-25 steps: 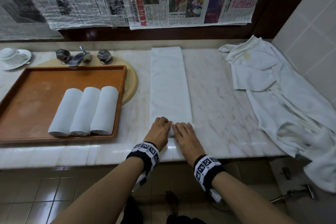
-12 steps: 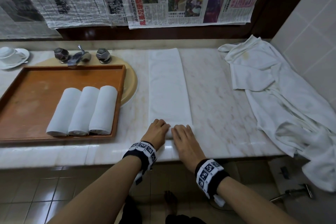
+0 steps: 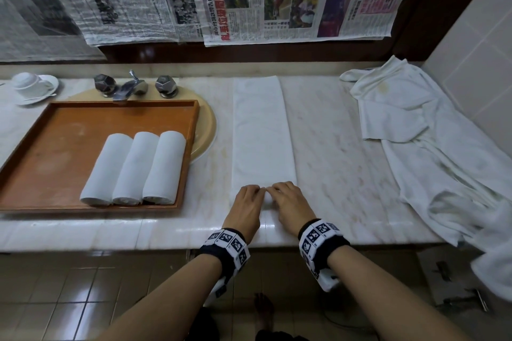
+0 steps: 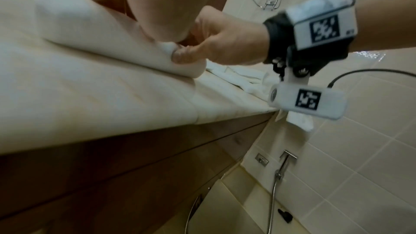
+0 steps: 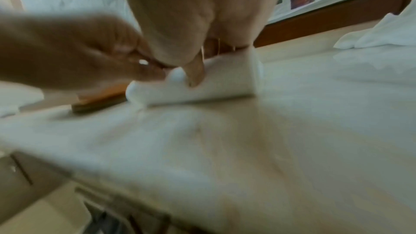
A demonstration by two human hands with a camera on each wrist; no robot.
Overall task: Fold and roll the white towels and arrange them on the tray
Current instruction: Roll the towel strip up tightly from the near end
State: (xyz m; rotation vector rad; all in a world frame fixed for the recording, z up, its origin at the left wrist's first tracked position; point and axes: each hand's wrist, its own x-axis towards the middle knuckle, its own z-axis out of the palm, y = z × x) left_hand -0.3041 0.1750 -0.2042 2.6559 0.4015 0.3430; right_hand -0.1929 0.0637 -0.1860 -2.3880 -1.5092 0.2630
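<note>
Hands, left (image 3: 247, 203) and right (image 3: 291, 203), apparently pinch folded towel (image 3: 261, 133) near end, curling it.

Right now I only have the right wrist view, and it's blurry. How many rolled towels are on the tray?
Observer: Three rolls lie side by side on the tray, toward its right side.
Operator: How much of the towel is left to roll?
Observer: Nearly all of it. The towel lies flat as a long strip reaching the back of the counter. Only its near end is curled, under the left hand and right hand.
Operator: Will a fourth roll fit on the tray?
Observer: Likely. Bare wood shows to the left of the rolls.
</note>
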